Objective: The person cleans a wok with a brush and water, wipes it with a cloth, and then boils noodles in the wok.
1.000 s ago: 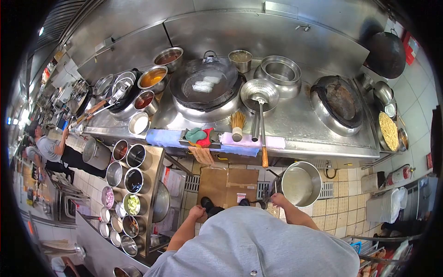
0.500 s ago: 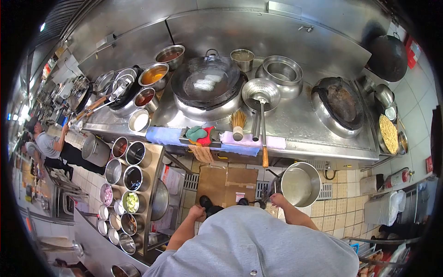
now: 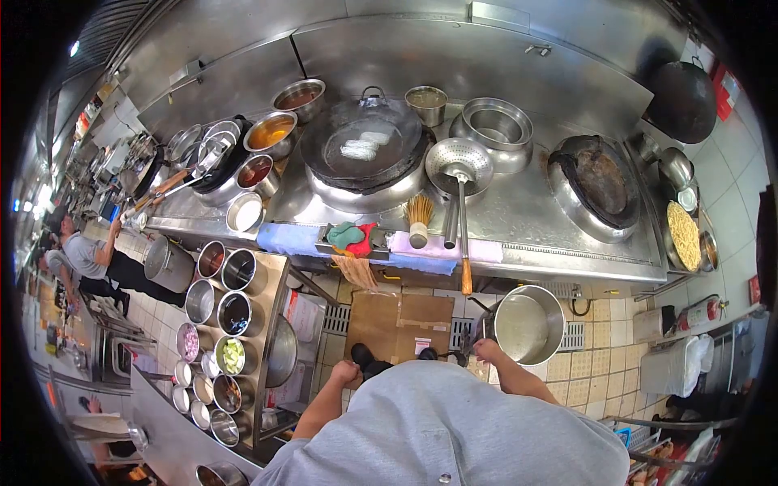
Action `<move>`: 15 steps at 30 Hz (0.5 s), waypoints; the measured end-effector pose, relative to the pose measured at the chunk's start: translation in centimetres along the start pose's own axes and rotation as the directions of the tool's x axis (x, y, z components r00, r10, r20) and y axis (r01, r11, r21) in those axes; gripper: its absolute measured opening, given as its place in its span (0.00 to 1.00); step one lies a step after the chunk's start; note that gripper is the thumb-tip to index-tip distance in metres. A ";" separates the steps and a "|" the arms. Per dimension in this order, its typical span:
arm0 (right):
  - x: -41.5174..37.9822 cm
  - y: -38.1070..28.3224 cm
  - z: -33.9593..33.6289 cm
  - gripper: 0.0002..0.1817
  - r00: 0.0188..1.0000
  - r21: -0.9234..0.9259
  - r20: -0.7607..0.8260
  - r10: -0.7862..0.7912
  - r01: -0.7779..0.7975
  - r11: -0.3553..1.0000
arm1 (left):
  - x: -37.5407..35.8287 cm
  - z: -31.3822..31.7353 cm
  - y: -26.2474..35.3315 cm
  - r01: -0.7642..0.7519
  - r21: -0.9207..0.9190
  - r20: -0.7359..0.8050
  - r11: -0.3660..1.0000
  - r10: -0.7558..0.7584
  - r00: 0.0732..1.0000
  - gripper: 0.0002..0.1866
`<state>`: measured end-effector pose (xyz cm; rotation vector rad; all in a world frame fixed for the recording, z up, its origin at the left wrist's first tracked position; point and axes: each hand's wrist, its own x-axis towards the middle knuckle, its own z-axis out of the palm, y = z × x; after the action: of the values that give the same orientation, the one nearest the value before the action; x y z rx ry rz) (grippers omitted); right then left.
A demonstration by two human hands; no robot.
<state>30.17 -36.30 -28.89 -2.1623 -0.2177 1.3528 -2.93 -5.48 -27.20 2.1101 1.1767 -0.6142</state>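
Note:
My left hand (image 3: pixel 346 373) hangs low in front of my body, fingers curled into a loose fist. My right hand (image 3: pixel 487 351) is also closed, beside the left rim of a large metal pot (image 3: pixel 548 301) with cloudy liquid; I see nothing in it. In front of me a dark wok (image 3: pixel 332 168) sits on the burner ring, with whitish lumps (image 3: pixel 359 149) in it. A perforated strainer (image 3: pixel 474 154) rests on another pan, its wooden-ended handle towards me. Beside it stand a bamboo wok brush (image 3: pixel 419 212) and a short metal handle (image 3: pixel 450 223).
Metal containers of sauces and cut ingredients fill a rack (image 3: pixel 271 312) at left. Folded cloths (image 3: pixel 292 237) lie along the stove's front edge. A second wok (image 3: pixel 598 182) and a bowl of noodles (image 3: pixel 682 235) are at right. Another person (image 3: pixel 85 253) stands at far left.
Another person's hand and arm have come into view at the lower left edge. My hands have stayed where they were. The lumps in the wok look slightly shifted.

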 end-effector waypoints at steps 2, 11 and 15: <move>-0.2 -0.2 -0.2 0.13 1.000 -0.005 0.007 -0.001 0.001 1.000 | 0.5 0.6 -0.5 -0.023 0.015 -0.118 1.000 0.025 0.993 0.17; 0.2 0.4 0.0 0.13 0.999 0.001 0.020 0.026 -0.026 1.000 | -0.1 -1.2 0.8 -0.044 -0.016 0.018 0.999 0.044 0.999 0.18; -0.3 0.1 0.1 0.13 1.000 -0.038 0.027 0.007 -0.006 0.999 | -0.1 -1.3 0.8 0.066 -0.061 -0.002 0.996 -0.066 0.998 0.18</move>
<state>29.93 -36.50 -28.76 -2.1789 -0.2489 1.3926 -2.23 -4.93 -25.99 2.0297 1.2559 -0.5966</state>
